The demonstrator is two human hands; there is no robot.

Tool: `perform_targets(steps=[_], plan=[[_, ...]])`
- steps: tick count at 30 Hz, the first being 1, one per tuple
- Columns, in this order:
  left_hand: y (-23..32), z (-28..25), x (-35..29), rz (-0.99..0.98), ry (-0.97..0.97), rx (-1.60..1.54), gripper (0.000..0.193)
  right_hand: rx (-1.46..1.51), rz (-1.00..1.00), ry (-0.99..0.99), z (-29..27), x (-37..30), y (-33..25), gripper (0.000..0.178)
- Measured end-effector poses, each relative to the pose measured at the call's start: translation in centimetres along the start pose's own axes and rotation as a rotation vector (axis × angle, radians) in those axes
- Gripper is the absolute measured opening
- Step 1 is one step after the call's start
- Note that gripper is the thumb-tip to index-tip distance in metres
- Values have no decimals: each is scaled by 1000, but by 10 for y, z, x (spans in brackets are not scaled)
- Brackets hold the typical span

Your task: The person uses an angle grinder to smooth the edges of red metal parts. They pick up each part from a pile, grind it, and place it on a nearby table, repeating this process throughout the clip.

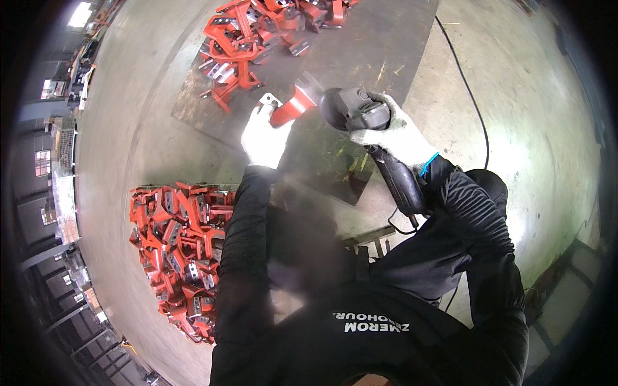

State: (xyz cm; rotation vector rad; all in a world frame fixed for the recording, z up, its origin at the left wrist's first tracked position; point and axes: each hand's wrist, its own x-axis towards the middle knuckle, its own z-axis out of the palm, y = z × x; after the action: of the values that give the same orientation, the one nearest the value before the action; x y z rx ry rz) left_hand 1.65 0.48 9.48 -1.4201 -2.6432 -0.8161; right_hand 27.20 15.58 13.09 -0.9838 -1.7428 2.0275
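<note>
A white-gloved left hand, my left hand, grips a red metal bracket by its bare-metal end plate, which has holes in it. The bracket's far end is bare and shiny and points up and right. In my right hand, also gloved in white, is a black angle grinder, held round its head with its body slanting down to the right. The grinder's round disc side faces the bracket's bare end, very close to it; whether they touch I cannot tell.
On a dark sheet on the floor lies a heap of red brackets. Another large pile of red brackets sits at lower left beside my left arm. A black cable runs along the floor at right. Racks stand along the left side.
</note>
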Motion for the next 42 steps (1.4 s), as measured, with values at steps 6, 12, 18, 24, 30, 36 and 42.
perform_targets(steps=[6, 12, 18, 24, 30, 36, 42], plan=[[-3, 13, -1, 103, 95, 5, 50, 46, -36, 0, -1, 3, 5, 97], [-1, 4, 0, -23, -37, -39, 55, 86, 38, -37, -4, -5, 1, 88], [-5, 5, 5, 4, 46, 0, 53, 133, 84, -28, -5, -10, -16, 89], [3, 8, -2, 77, 40, 3, 53, 11, -63, 31, -5, 7, 8, 95], [9, 10, -5, 45, -87, 60, 40, 33, -44, 43, -4, 10, 1, 98], [2, 9, -4, 90, 17, 51, 51, 94, 17, -2, -3, 4, -4, 96], [-1, 12, -8, 110, -14, -11, 45, 122, 27, 1, 0, 6, -10, 95]])
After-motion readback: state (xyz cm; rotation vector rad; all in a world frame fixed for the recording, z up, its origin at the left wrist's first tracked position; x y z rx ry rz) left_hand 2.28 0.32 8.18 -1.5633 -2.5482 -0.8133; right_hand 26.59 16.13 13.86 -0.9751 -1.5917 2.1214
